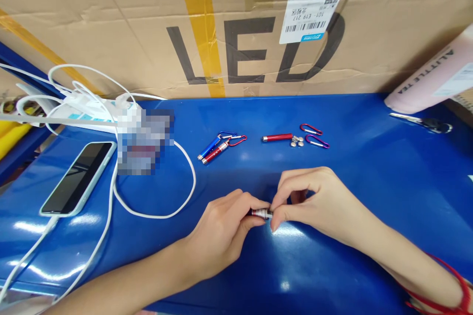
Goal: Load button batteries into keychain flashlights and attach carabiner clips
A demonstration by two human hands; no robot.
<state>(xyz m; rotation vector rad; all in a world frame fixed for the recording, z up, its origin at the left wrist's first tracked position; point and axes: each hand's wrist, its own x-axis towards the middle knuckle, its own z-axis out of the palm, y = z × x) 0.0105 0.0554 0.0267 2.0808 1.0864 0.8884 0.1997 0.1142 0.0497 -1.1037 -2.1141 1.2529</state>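
Between thumb and fingers, my left hand (225, 229) holds a small silver flashlight part (261, 213), with a dark red bit at its left end. My right hand (314, 204) pinches the right end of the same part; the fingertips hide any smaller piece there. Beyond my hands lies a red flashlight tube (277, 138), with several button cells (297, 141) beside its right end. A red carabiner (311, 129) and a purple-red carabiner (317, 141) are to the right of them. Further left lie a blue keychain flashlight (210, 147) and a red keychain flashlight (216, 152), with carabiners on them.
A cardboard box (140, 24) stands along the back of the blue table (229, 172). On the left are a phone (79, 177), a white cable (195, 177) and a power strip (86, 110). A pink bottle (424, 78) and keys (424, 122) are at the right.
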